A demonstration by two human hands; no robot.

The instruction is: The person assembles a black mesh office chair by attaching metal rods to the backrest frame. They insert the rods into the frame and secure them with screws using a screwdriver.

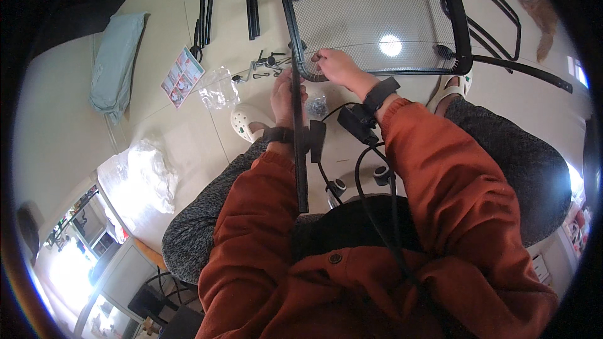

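A black mesh chair panel [377,19] with a black frame stands tilted on the floor in front of me. My left hand [284,97] grips a long black bar [299,144] that runs from my lap up to the panel's lower left corner. My right hand [334,66] pinches something small at that corner of the frame; what it holds is too small to tell. Both wrists carry black straps with cables.
Loose black bars [207,3] and small metal fittings [267,63] lie on the pale floor. A clear plastic bag [218,91], a printed leaflet [183,76], a grey-green folded cloth [115,63] and a crumpled white bag [151,172] sit to the left. Black tube frames [502,31] lie right.
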